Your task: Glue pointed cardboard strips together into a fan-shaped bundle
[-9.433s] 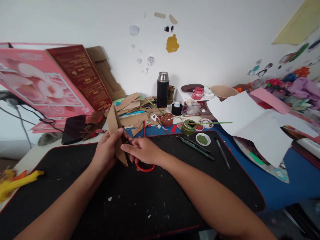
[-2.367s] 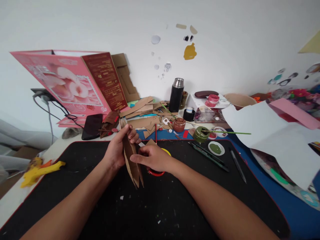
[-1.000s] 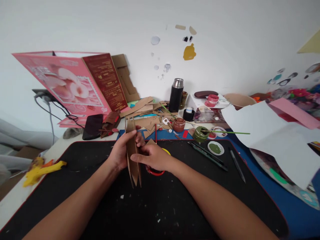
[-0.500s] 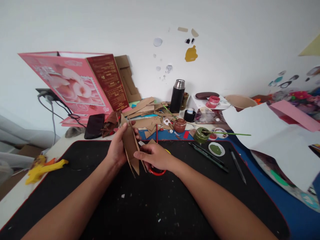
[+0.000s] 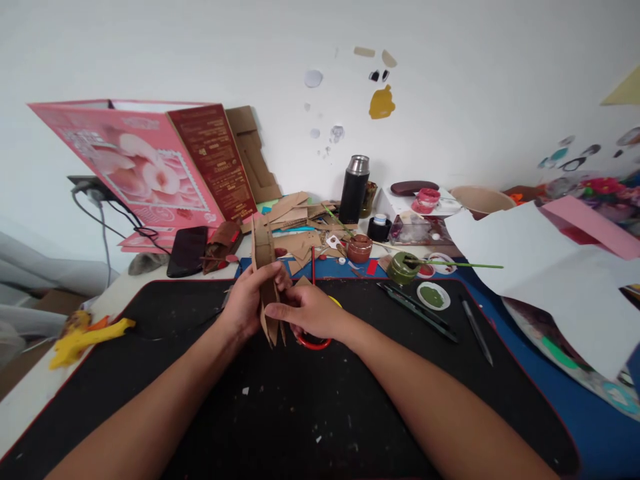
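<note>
You held a long, narrow folded cardboard piece [image 5: 263, 252] nearly upright over the far middle of the black mat [image 5: 150, 353], its pointed lower end just above the mat and its top reaching up in front of the cardboard scraps [image 5: 295, 208] piled behind. Your left hand [image 5: 249, 303] wrapped it from the left, fingers curled closed around its middle. Your right hand [image 5: 311, 312] met it from the right, thumb and fingers pinched on its lower half. A red ring [image 5: 313, 345] lay on the mat under your right hand, partly hidden. Beyond the mat stood a black flask [image 5: 353, 190], a brown pot [image 5: 359, 249] and a green pot [image 5: 401, 269] with a green brush [image 5: 455, 265] across it. A yellow tool [image 5: 85, 333] lay well apart at the mat's left edge.
</note>
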Demonstrator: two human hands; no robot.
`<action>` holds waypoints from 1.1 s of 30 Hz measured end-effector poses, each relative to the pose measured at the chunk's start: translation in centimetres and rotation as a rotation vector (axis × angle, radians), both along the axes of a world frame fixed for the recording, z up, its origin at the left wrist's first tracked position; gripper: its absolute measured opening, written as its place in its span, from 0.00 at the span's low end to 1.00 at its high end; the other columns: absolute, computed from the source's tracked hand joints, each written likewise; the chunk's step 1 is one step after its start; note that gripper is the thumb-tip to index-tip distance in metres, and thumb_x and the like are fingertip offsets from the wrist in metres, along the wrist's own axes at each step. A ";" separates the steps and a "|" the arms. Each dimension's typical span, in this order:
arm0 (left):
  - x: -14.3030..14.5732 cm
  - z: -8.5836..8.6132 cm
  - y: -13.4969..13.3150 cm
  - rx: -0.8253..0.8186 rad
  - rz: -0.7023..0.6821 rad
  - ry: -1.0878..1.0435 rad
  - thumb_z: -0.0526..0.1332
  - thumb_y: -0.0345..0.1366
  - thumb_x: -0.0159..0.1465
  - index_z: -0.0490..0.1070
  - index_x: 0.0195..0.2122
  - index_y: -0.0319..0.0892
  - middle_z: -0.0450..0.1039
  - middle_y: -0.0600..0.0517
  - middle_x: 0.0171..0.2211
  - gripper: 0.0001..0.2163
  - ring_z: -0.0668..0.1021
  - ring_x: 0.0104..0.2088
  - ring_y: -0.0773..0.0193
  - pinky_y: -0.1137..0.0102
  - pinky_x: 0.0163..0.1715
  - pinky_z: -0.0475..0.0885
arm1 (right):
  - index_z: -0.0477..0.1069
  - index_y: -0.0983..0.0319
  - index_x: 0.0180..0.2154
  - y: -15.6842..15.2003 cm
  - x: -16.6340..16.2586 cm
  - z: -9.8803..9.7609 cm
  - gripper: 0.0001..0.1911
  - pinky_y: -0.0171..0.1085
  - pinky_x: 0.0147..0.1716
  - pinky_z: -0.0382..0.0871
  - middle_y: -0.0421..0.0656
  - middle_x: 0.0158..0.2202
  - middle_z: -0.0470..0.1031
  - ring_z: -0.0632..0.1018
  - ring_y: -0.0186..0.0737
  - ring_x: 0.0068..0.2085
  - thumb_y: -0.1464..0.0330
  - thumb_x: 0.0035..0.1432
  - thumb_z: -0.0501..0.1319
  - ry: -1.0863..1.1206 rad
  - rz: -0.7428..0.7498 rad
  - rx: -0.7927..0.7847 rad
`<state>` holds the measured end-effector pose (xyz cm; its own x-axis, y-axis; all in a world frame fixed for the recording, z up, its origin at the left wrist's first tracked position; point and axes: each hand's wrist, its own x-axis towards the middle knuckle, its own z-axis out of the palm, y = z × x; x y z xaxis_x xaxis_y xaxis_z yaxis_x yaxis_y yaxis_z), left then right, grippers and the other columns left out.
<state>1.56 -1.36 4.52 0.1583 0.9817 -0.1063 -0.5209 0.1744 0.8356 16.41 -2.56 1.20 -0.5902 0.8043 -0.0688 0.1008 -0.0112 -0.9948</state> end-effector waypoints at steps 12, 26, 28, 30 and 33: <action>-0.7 -0.4 0.5 -0.033 -0.019 0.013 0.70 0.42 0.60 0.67 0.23 0.42 0.66 0.53 0.22 0.15 0.70 0.26 0.65 0.71 0.26 0.69 | 0.69 0.60 0.28 0.1 0.1 0.3 0.33 0.32 0.20 0.61 0.34 0.17 0.69 0.71 0.32 0.18 0.36 0.59 0.66 0.046 0.002 -0.018; -0.2 0.0 0.1 0.010 0.005 -0.134 0.74 0.40 0.61 0.75 0.42 0.40 0.64 0.59 0.22 0.14 0.68 0.23 0.69 0.74 0.26 0.70 | 0.69 0.60 0.26 0.1 0.2 0.3 0.34 0.32 0.23 0.63 0.36 0.18 0.71 0.71 0.32 0.19 0.36 0.60 0.65 0.028 0.036 -0.024; -0.3 0.0 0.3 -0.017 0.010 -0.160 0.74 0.40 0.61 0.75 0.42 0.39 0.64 0.59 0.22 0.14 0.69 0.24 0.69 0.74 0.26 0.70 | 0.69 0.60 0.27 0.1 0.1 0.4 0.34 0.32 0.23 0.63 0.36 0.18 0.72 0.71 0.31 0.19 0.36 0.62 0.64 0.045 0.038 -0.045; -0.2 0.0 0.3 -0.040 0.016 -0.173 0.74 0.39 0.61 0.75 0.41 0.39 0.63 0.59 0.22 0.14 0.69 0.23 0.69 0.74 0.26 0.70 | 0.69 0.61 0.26 0.2 0.1 0.5 0.34 0.31 0.23 0.63 0.36 0.18 0.72 0.71 0.31 0.19 0.36 0.62 0.64 0.046 0.032 -0.048; 0.0 -0.1 0.2 -0.043 0.009 -0.168 0.73 0.38 0.62 0.75 0.41 0.38 0.61 0.59 0.21 0.12 0.66 0.22 0.70 0.74 0.25 0.69 | 0.69 0.61 0.24 0.1 0.1 0.3 0.34 0.32 0.23 0.63 0.36 0.17 0.71 0.71 0.31 0.19 0.38 0.61 0.66 0.027 0.028 -0.022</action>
